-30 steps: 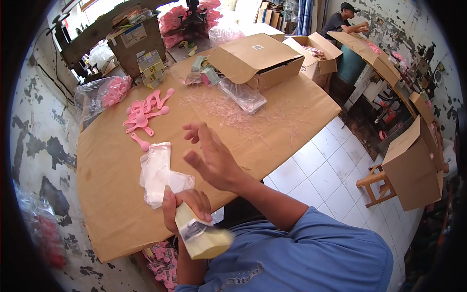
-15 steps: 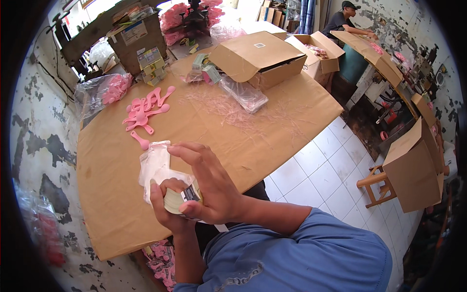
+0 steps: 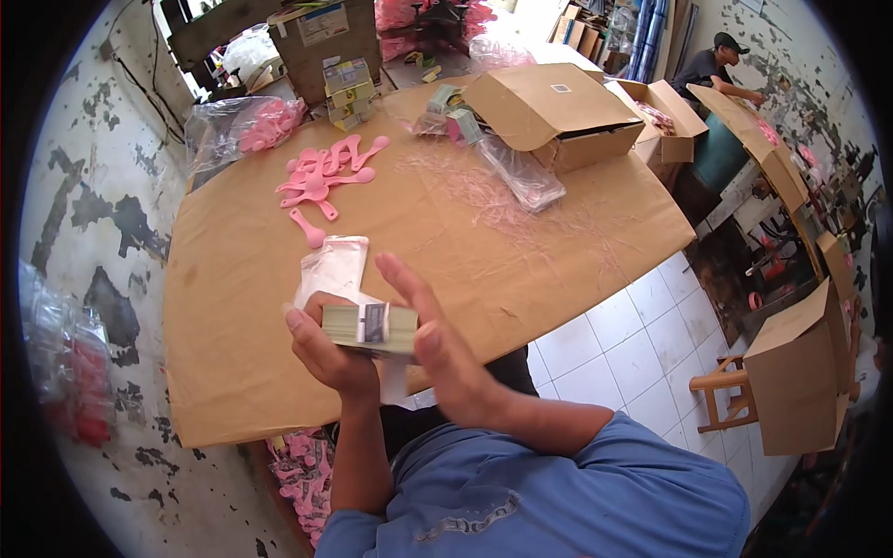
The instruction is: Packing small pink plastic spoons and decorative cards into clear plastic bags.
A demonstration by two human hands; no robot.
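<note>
A thick stack of pale paper cards point(image 3: 343, 325) with a white and dark band around its middle lies sideways in my left hand point(image 3: 337, 365), whose fingers and thumb are wrapped round it. My right hand point(image 3: 460, 372) is beside the stack's right end, fingers stretched out and slightly blurred; I cannot tell whether it touches the cards. Just beyond, flat white plastic packets point(image 3: 332, 267) rest on the brown-covered table point(image 3: 251, 325). A single pink scoop point(image 3: 308, 229) is past them, and farther back is a loose pile of pink scoops point(image 3: 319, 189).
Pink plastic threads point(image 3: 507, 216) are strewn mid-table, near a clear plastic bag point(image 3: 521, 177) and a cardboard box point(image 3: 553, 107). More card stacks point(image 3: 349, 93) and a bag of pink pieces point(image 3: 265, 126) stand at the back left. A co-worker point(image 3: 716, 70) is at the far right.
My left hand has turned the card stack so its long banded side shows. My right hand has straightened its fingers and moved to the stack's right end. The whole view has shifted.
</note>
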